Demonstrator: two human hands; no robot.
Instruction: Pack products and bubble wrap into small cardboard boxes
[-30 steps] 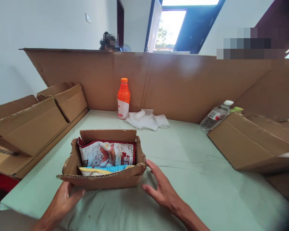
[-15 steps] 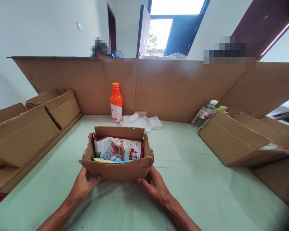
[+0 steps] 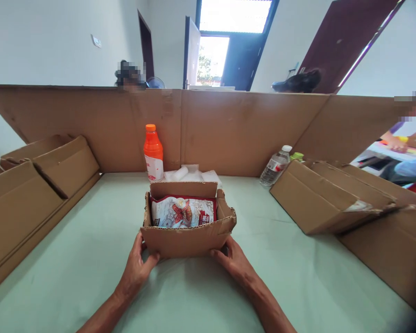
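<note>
A small open cardboard box (image 3: 187,238) sits on the pale green table cover (image 3: 90,240) in front of me. Inside it lies a red and white snack packet (image 3: 182,211). My left hand (image 3: 137,264) grips the box's near left corner, thumb against the front wall. At the near right corner my right hand (image 3: 233,259) holds the box, fingers curled against its side. Both forearms reach in from the bottom edge.
An orange bottle (image 3: 153,152) and white wrapping (image 3: 190,174) stand behind the box. A clear water bottle (image 3: 275,165) leans by flattened cartons (image 3: 327,196) on the right. More cartons (image 3: 38,185) lie at left. A tall cardboard wall (image 3: 235,129) rings the table; people sit beyond it.
Both hands have closed onto the box's near corners, and the box now sits farther from me and more to the right. The camera has tilted up and shifted.
</note>
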